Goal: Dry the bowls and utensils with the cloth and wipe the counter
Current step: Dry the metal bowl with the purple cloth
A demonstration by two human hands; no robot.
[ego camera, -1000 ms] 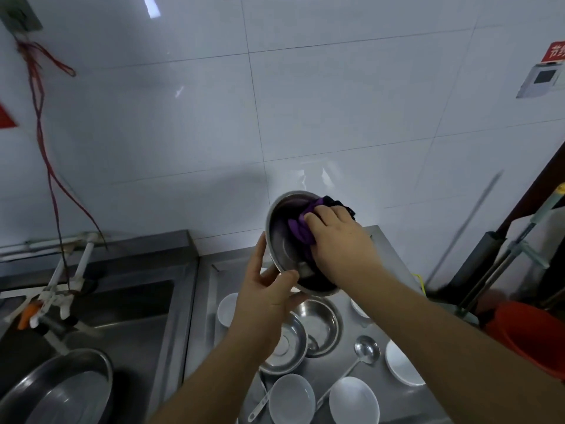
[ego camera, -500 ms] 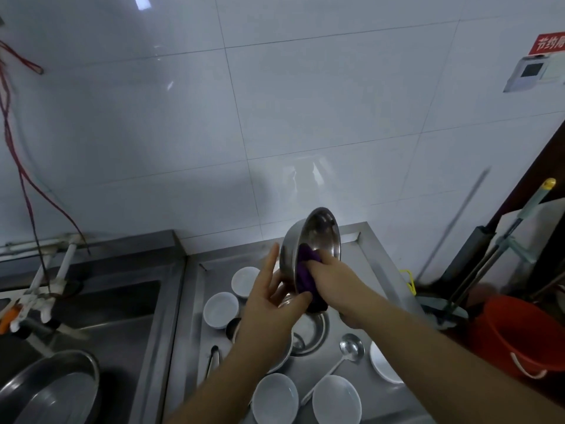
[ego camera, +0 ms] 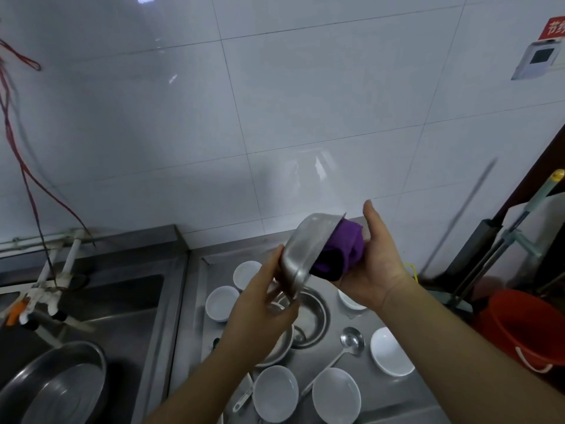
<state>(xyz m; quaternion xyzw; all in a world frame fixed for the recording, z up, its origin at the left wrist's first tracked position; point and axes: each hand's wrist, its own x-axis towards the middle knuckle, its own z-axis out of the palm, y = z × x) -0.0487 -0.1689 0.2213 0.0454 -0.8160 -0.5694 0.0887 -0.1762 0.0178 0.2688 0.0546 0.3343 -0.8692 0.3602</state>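
A steel bowl (ego camera: 307,249) is held tilted in the air above the counter, its opening turned right. My left hand (ego camera: 264,304) grips its lower rim. My right hand (ego camera: 374,264) presses a bunched purple cloth (ego camera: 341,254) into the bowl's mouth. Below, on the steel counter (ego camera: 382,402), lie several white bowls (ego camera: 276,393), another steel bowl (ego camera: 312,319) and a steel ladle (ego camera: 351,339). A second utensil handle (ego camera: 243,399) shows by the front white bowls.
A sink (ego camera: 101,301) with a large steel basin (ego camera: 58,390) lies at the left, with a white tap (ego camera: 46,289) and red cords above. A red bucket (ego camera: 526,328) and mop handles (ego camera: 501,246) stand at the right. A white tiled wall rises behind.
The bowl turned so its opening faces right instead of toward me. My right hand shifted to the bowl's right side with the cloth. The view dropped and slid slightly.
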